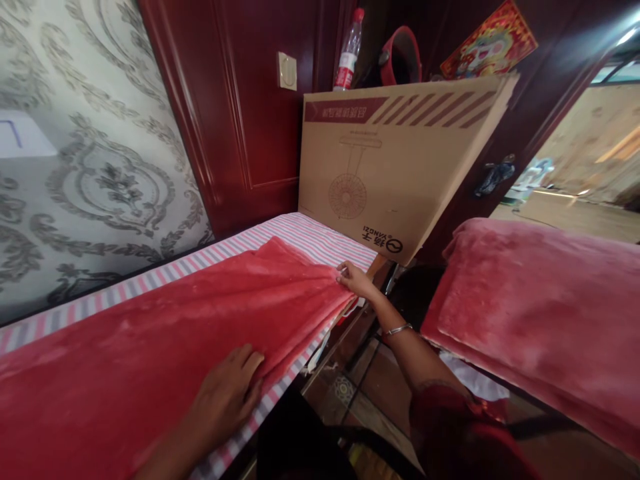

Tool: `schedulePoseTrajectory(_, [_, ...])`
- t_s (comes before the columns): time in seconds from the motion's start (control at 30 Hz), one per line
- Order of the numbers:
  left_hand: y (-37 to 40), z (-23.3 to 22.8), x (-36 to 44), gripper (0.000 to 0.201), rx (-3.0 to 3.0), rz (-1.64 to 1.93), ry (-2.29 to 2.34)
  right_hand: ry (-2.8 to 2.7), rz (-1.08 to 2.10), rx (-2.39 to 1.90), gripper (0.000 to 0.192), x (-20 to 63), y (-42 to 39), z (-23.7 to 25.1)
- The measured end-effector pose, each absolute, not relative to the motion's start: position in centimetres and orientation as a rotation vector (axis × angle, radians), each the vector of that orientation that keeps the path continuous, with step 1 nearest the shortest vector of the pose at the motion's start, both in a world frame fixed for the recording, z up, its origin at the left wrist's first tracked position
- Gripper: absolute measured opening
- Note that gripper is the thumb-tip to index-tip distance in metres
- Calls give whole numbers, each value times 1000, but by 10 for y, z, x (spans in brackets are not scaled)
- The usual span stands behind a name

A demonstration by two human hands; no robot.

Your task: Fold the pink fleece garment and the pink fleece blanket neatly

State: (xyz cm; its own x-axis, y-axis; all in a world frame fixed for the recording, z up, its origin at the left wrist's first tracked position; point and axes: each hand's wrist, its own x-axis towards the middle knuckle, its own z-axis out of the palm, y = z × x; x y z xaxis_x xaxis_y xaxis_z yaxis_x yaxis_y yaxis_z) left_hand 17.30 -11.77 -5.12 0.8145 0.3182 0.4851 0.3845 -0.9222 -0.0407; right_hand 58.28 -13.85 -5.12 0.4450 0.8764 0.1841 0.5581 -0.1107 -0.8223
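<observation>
1. Far left is a wall with grey damask wallpaper, and right next to it a dark red wooden panel with a small cream switch plate on it.

2. Below that runs a bed with a pink, white and grey striped sheet. A red fleece blanket lies spread over most of it, with the stripes showing along the wall side, the near edge and the far end.

3. The left hand is flat on the blanket near the front edge of the bed, fingers spread, palm down. It's pressing on the fabric, not grabbing anything.

4. Further up, the right hand has the far corner of the blanket pinched between its fingers, right at the bed edge. You can see the cloth gathering into folds running toward that grip. There's a thin silver bangle on that wrist.

5. Behind the end of the bed stands a big cardboard box printed with an upside-down fan drawing. A plastic bottle with a red label stands behind its top edge.

6. To the right, across a narrow gap, there's a second bed with a pink fleece blanket, well apart from both hands.

7. Far right is an open doorway into a brighter room.
</observation>
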Motion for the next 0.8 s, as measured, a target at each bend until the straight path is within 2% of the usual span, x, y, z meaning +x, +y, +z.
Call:
schedulePoseTrajectory(0.17, [-118, -51, 169, 27, -2857, -704, -542, -1284, 416, -1842, 30, 580, -142, -53])
schedulePoseTrajectory(0.23, [-117, -38, 172, 27, -2978, -595, -563, -1302, 434, -1875, 32, 582, -140, -55])
schedulePoseTrajectory(0.33, [-113, -7, 190, 15, -3202, -333, -632, -1318, 460, -1921, 37, 585, -137, -54])
schedulePoseTrajectory(0.4, [-109, 10, 211, 26, -3231, -277, -667, -1317, 458, -1943, 39, 586, -134, -50])
schedulePoseTrajectory(0.47, [-103, 15, 234, 29, -3210, -370, -617, -1312, 432, -1944, 40, 585, -131, -43])
schedulePoseTrajectory(0.6, [-93, -11, 266, 50, -3239, -304, -457, -1335, 344, -1849, 41, 574, -105, -25])
schedulePoseTrajectory(0.67, [-91, -29, 271, 52, -3239, -198, -467, -1361, 345, -1784, 36, 565, -80, -17])
schedulePoseTrajectory(0.8, [-89, -47, 268, 53, -3247, -216, -483, -1389, 410, -1713, 21, 546, -15, -7])
